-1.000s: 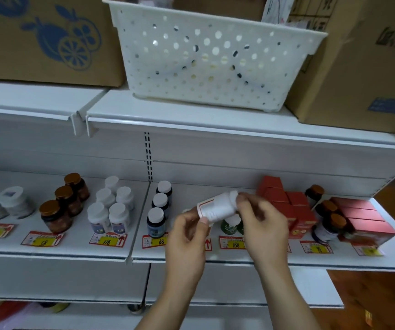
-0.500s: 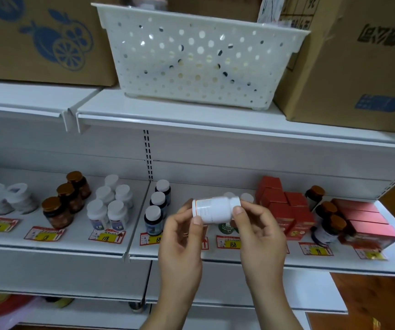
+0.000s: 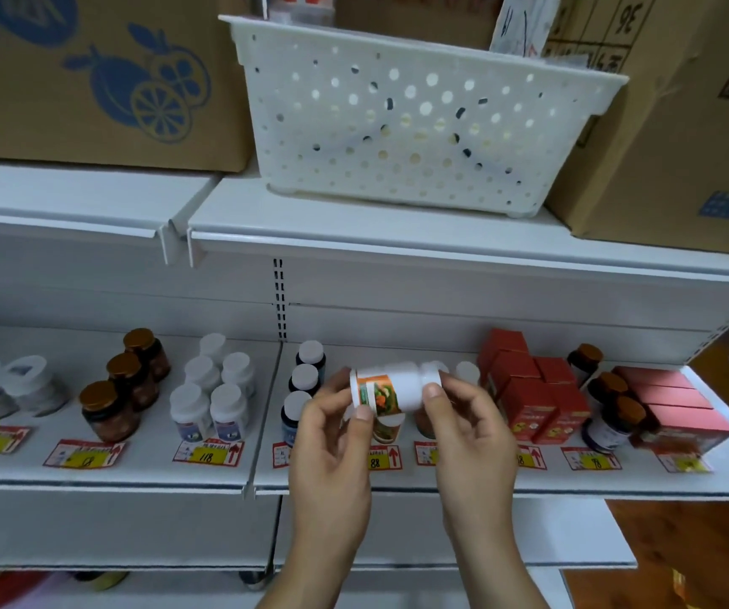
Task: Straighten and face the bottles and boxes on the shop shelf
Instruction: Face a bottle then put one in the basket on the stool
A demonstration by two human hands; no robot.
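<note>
A white bottle (image 3: 395, 386) with an orange and green label lies sideways in front of the shelf (image 3: 398, 481), cap to the right. My left hand (image 3: 332, 446) pinches its base end, and my right hand (image 3: 470, 428) pinches its cap end. Behind the hands stand dark bottles with white caps (image 3: 305, 380), partly hidden. White bottles (image 3: 213, 397) and brown jars (image 3: 123, 384) stand to the left. Red boxes (image 3: 529, 389) and amber-capped bottles (image 3: 613, 402) stand to the right.
A white perforated basket (image 3: 415, 120) and cardboard boxes (image 3: 90, 76) sit on the upper shelf. Price tags (image 3: 207, 454) line the shelf front. White lidded tubs (image 3: 7, 389) stand at far left. Pink boxes (image 3: 679, 406) lie at far right.
The bottle has been turned between my hands, so its orange and green label now faces me. Both hands stay in front of the shelf.
</note>
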